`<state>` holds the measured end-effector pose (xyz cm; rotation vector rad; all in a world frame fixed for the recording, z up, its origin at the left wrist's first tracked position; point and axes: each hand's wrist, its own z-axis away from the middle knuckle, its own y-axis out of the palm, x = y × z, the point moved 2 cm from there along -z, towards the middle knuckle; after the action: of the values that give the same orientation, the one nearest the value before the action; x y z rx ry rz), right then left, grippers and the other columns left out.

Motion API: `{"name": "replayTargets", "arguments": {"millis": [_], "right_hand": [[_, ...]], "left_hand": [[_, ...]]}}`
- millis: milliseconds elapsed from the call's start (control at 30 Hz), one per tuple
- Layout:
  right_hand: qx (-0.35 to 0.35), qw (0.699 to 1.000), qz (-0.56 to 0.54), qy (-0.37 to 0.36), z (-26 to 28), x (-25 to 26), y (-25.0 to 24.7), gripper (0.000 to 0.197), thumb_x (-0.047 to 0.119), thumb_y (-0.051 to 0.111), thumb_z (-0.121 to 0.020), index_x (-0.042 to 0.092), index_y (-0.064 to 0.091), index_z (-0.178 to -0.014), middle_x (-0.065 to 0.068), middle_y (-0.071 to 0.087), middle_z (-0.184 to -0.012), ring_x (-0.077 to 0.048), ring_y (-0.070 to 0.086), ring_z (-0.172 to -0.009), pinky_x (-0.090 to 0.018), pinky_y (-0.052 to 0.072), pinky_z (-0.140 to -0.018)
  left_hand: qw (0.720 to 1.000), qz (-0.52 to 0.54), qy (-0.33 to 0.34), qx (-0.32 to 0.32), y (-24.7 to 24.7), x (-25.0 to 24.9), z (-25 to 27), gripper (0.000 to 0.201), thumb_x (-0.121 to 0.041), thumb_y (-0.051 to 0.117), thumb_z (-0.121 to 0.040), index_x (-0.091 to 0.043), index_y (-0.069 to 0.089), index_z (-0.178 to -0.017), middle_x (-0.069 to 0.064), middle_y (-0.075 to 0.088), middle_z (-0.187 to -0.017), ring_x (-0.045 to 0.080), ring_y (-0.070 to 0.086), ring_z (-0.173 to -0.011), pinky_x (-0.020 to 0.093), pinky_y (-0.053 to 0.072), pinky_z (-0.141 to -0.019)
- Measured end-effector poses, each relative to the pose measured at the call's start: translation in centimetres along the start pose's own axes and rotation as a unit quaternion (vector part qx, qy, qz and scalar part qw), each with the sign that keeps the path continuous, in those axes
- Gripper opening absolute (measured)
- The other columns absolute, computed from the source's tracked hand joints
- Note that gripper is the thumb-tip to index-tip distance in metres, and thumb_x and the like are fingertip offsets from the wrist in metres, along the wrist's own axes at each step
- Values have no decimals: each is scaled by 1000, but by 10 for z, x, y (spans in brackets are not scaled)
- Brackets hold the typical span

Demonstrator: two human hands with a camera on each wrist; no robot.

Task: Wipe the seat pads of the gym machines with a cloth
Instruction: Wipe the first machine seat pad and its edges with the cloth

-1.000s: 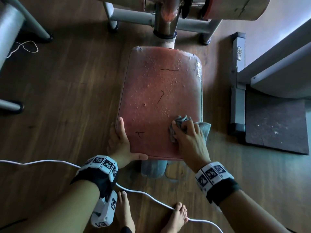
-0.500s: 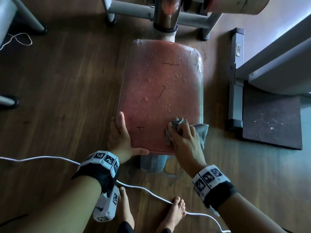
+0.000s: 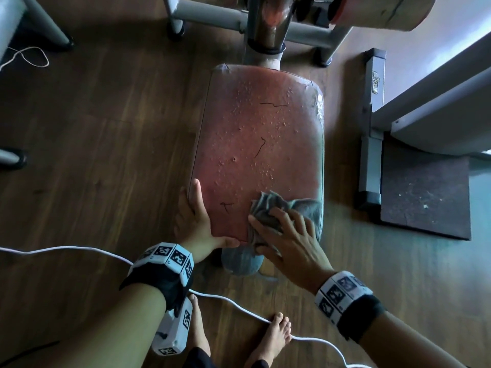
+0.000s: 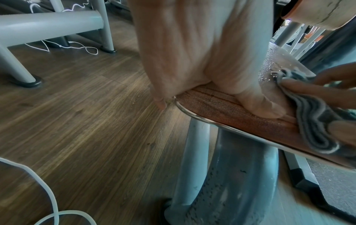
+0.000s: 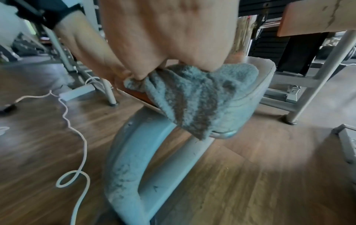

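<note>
The worn reddish seat pad [image 3: 255, 144] stands on a grey post, speckled with droplets and small cracks. My left hand [image 3: 202, 221] grips its near-left corner, thumb along the front edge and fingers along the left side. The left wrist view shows that thumb lying on the pad's front edge [image 4: 221, 106]. A grey striped cloth [image 3: 268, 205] lies bunched on the near-right part of the pad. My right hand [image 3: 287, 235] holds it there, fingers spread on top and thumb over the front edge. In the right wrist view the cloth [image 5: 192, 97] hangs over the pad's front right corner.
A white cable [image 3: 79, 248] runs across the wooden floor by my bare feet [image 3: 276, 333]. The machine's chrome post [image 3: 265, 19] and a padded roller [image 3: 385, 11] stand beyond the seat. A grey floor bar [image 3: 372, 128] and dark mat [image 3: 425, 197] lie right.
My right hand has slid the cloth a little left and toward the pad's front edge, with its fingers now spread wider. The left hand keeps its hold on the corner.
</note>
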<state>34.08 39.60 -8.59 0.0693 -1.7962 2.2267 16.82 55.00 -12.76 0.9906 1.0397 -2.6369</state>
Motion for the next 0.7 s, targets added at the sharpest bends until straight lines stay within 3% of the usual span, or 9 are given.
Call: {"name": "replayTargets", "arguments": {"millis": [67,167,267,367,467,533,600,700], "right_hand": [[33,998,31,-39,-8,-11,2,63,61,37,-93,43,17,-150,-2,24,-155,-31,20,-143,-49,23,-114],[48,995,55,-67,-38,-25,1,65,62,28,-96,39,5,-152,-3,4,-162,-29,-3,-149,-50,8,-119],[35,997,52,-34,-76,-38,-6,64,63,24,-96,39,4,-152,0,-2,-163,-26,-6,-149,-51,9,-119],[6,999,27,43,-95,-43,-9,64,64,19,-96,40,3,-152,3,-5,-162,-24,-7,-149,-51,10,-119],[-31,989,-11,144,-84,-31,-5,63,65,22,-95,41,7,-152,1,1,-161,-26,2,-146,-49,10,-118],[-55,982,-32,178,-65,-19,0,61,60,31,-96,40,15,-151,-3,12,-154,-27,16,-137,-50,17,-113],[-71,985,-28,152,-45,-6,4,58,53,36,-97,35,23,-151,-7,25,-144,-27,29,-125,-46,26,-105],[-74,993,-14,89,-27,5,11,52,44,37,-99,31,33,-149,-7,38,-128,-26,41,-110,-41,29,-98]], "left_hand": [[1000,5,9,-5,1,1,1,160,-60,86,-42,-44,-46,-130,2,-33,-155,21,-20,-147,56,6,-119],[999,-16,16,-26,0,-3,5,160,-58,87,-45,-43,-49,-127,6,-30,-156,22,-19,-147,48,2,-120],[998,-42,1,-41,-1,-3,5,162,-63,86,-43,-36,-47,-132,10,-25,-157,25,-13,-147,47,6,-120],[997,-65,-8,-42,-2,0,4,162,-72,81,-40,-31,-42,-138,12,-21,-158,27,-11,-148,51,9,-120],[997,-63,-2,-43,-2,0,4,163,-71,82,-40,-32,-43,-137,11,-21,-157,28,-11,-148,52,11,-119],[998,-50,6,-44,-1,0,5,163,-66,85,-41,-33,-44,-135,2,-25,-155,25,-13,-147,52,10,-120],[998,-32,22,-44,0,0,6,164,-63,87,-42,-32,-42,-138,-7,-27,-154,22,-16,-147,52,8,-120],[998,-19,41,-49,0,1,7,162,-62,86,-43,-26,-36,-143,-4,-27,-156,18,-19,-146,48,3,-121]]}}
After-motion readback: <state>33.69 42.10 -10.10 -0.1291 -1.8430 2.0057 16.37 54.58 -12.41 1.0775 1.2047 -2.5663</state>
